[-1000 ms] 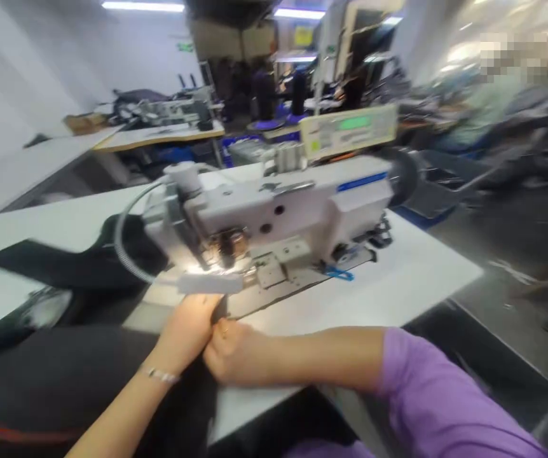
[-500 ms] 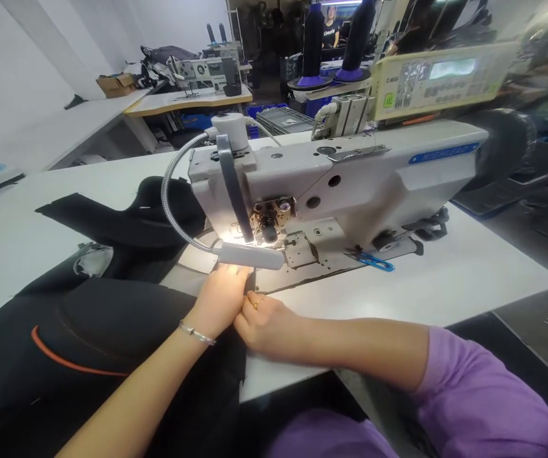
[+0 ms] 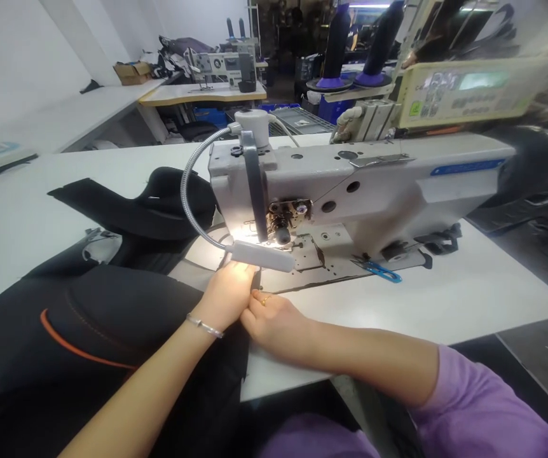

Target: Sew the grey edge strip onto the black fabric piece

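At the white desk (image 3: 445, 299), I watch my left hand (image 3: 224, 296) and right hand (image 3: 274, 321) meet thumb to thumb, both pinching the black fabric (image 3: 112, 312) edge under the sewing machine (image 3: 350, 184) lamp (image 3: 262, 254), forearms angled inward.

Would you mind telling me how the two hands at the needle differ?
The left hand wears a wrist bangle and lies on the black fabric; the right hand wears a ring and rests on the table edge. The left is brightly lit by the lamp; the right less so. Both pinch the fabric.
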{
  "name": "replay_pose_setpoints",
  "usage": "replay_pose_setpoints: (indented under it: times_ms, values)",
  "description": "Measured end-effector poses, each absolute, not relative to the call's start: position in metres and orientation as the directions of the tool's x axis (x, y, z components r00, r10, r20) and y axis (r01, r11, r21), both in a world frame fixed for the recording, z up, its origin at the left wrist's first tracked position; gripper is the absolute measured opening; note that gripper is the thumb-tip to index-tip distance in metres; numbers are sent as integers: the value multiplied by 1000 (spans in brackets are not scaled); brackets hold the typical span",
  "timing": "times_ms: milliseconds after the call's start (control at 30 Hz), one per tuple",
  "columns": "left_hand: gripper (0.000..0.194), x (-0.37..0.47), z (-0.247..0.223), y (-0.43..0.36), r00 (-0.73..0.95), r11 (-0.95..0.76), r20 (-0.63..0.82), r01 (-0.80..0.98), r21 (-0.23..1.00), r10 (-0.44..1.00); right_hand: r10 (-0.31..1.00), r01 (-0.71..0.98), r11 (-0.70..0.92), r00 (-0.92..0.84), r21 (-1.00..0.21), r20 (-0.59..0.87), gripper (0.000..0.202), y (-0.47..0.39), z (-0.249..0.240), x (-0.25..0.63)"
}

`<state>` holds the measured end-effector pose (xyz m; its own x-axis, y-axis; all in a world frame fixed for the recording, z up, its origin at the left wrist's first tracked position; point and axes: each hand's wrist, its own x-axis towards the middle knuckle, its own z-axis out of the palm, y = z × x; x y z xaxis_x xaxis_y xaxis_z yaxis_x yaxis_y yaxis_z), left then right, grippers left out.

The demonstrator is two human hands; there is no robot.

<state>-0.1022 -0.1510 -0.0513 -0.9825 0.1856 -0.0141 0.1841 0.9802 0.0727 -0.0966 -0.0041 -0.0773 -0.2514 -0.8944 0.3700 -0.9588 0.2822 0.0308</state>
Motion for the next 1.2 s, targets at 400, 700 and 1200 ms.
replay_pose_setpoints:
  times_ms: [400,700,1200]
  values:
    - [29,-103,-54,-152,-978,976,-8,206,77,207,-894,-961,276,-246,27,374,20,-5,-77,-97]
    - [30,-102,-53,-152,-981,977,-2,194,92,195,-894,-964,265,-234,28,381,18,-4,-75,-96]
    - [32,-106,-54,-152,-976,970,43,219,104,216,-901,-950,310,-283,31,328,22,-5,-74,-97]
